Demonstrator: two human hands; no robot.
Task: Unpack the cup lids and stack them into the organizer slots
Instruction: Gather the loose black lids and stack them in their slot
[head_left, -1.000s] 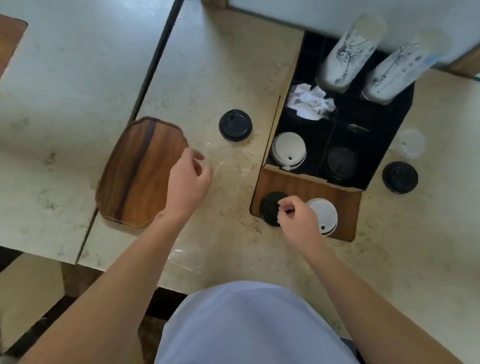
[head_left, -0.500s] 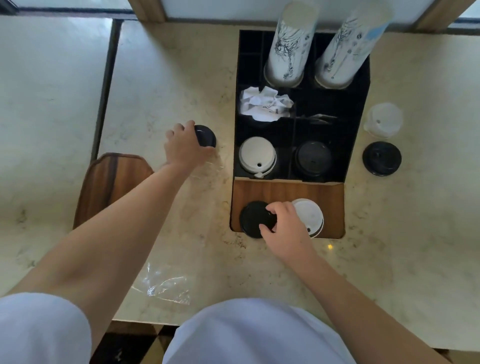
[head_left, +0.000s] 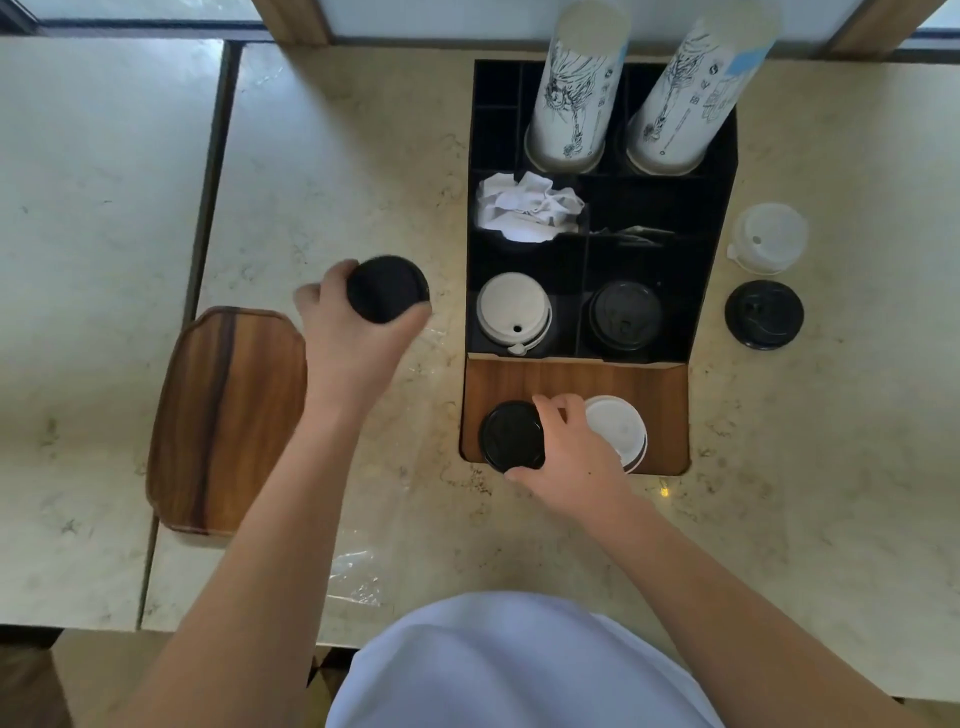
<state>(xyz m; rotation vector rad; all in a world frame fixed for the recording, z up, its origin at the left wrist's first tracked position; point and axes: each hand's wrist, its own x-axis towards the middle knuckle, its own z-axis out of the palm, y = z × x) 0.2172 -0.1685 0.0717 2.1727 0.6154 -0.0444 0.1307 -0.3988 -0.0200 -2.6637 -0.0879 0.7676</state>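
arms: bare to the elbow | garment: pale lavender-white cloth, plain

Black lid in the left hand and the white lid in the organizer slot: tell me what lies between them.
In the head view, only bare marble counter and the organizer's black left wall separate the black lid in the left hand from the white lid.
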